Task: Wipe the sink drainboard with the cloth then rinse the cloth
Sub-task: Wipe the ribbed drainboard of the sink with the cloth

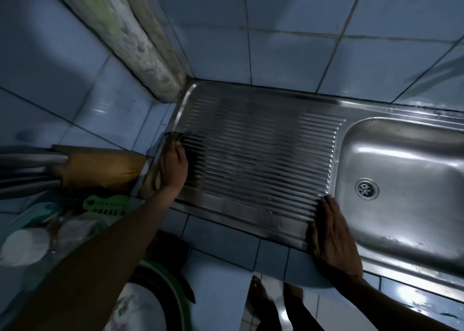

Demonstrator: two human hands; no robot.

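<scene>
The ribbed steel drainboard (256, 155) lies in front of me, with the sink basin (406, 180) to its right. My left hand (174, 167) rests at the drainboard's left edge. Its fingers are closed on a small dark scrap, apparently the cloth (178, 136), which is blurred and mostly hidden by the fingers. My right hand (331, 237) lies flat, palm down, on the drainboard's front rim beside the basin, holding nothing.
A wooden board (100, 167) and metal handles (32, 160) lie left of the sink. Below them sit a green plastic piece (105, 204) and pale dishes (25, 245). A rough pillar (130, 37) meets the tiled wall (301, 42) at the back corner. The basin has a drain (366, 189).
</scene>
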